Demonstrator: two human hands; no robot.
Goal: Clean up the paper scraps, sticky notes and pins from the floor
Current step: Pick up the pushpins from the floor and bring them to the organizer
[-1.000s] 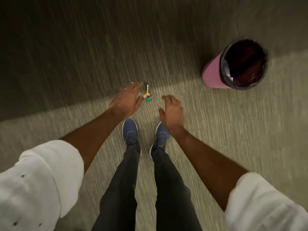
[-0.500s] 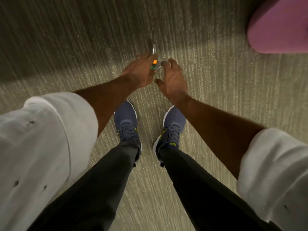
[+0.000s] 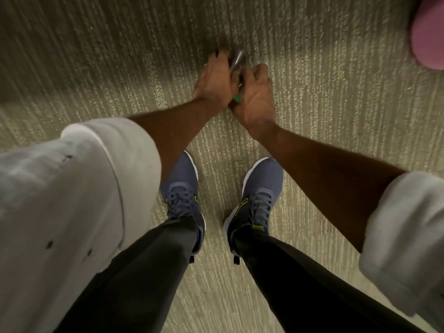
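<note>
Carpet [image 3: 96, 56] lies under both hands. The left hand [image 3: 215, 80] presses against the right hand [image 3: 255, 97], a green pin [image 3: 237, 99] and a blurred silvery one [image 3: 236, 60] between them; which hand grips cannot be told. A pink bin [image 3: 427, 37] stands far right.

My left hand [image 3: 216, 80] and right hand [image 3: 255, 97] meet at twelve o'clock beyond my blue lace-up sneakers [image 3: 182, 188], a green-headed push pin [image 3: 237, 99] between them; the pink cylindrical bin [image 3: 427, 39] sits at two o'clock.

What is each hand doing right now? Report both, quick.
Left hand: fingers curled beside the pins; grip cannot be told.
Right hand: cupped against the green pin; grip cannot be told.
</note>
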